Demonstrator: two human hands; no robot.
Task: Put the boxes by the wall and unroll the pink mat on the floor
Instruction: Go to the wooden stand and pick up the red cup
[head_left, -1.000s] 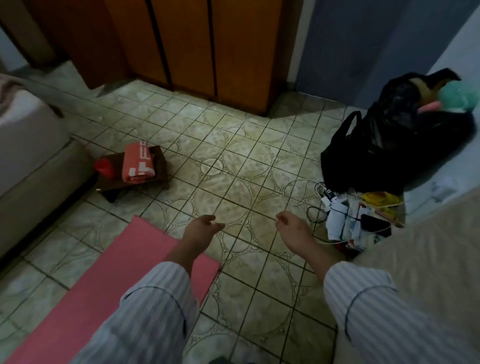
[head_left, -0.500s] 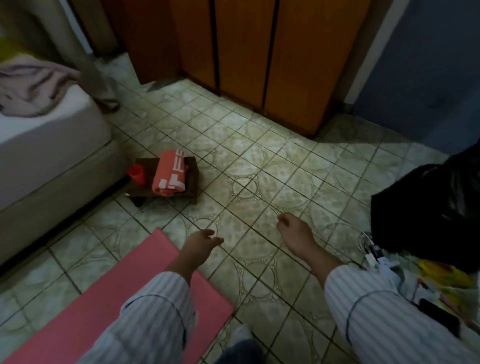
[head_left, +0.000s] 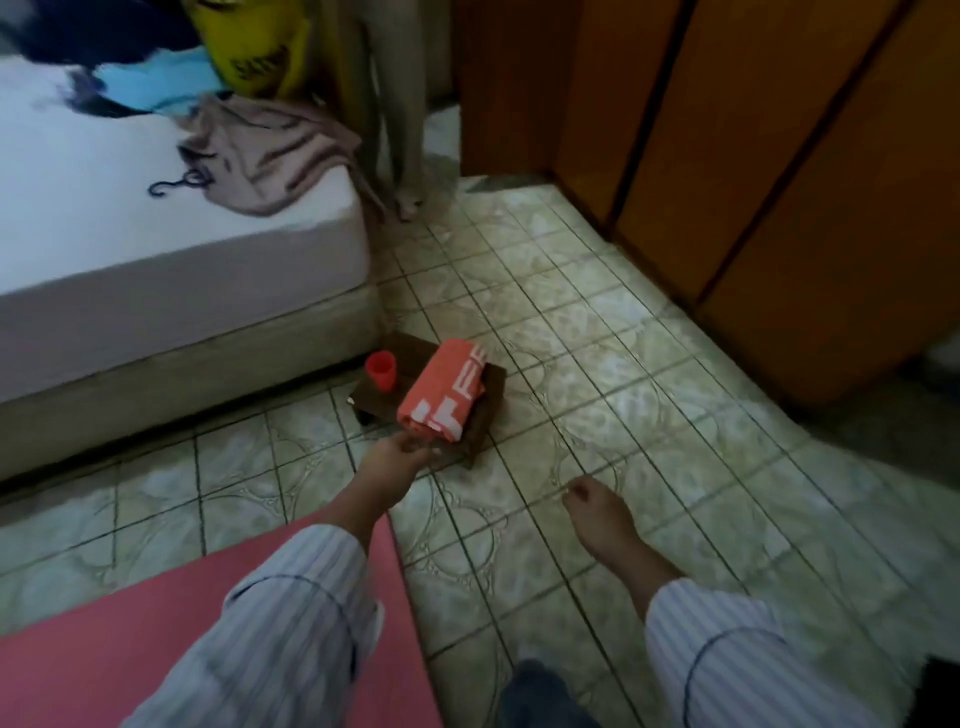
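The pink mat (head_left: 119, 644) lies flat on the tiled floor at the lower left, and my left sleeve covers part of it. My left hand (head_left: 397, 457) reaches forward to the near end of a folded orange towel (head_left: 447, 397) on a low dark wooden stand (head_left: 491, 400). Its fingers touch the towel's end or the stand's edge, and I cannot tell whether they grip. My right hand (head_left: 597, 514) hovers over bare tiles to the right, loosely curled and holding nothing. No boxes are in view.
A red cup (head_left: 380, 369) stands on the wooden stand beside the towel. A bed (head_left: 156, 280) with clothes and a hanger on it fills the left. Orange wardrobe doors (head_left: 779, 182) line the right. Tiled floor lies between them.
The view has swung left and closer to the bed, so the black bag and cables are out of sight. My left hand has stretched forward to the towel on the stand. My right hand has barely moved.
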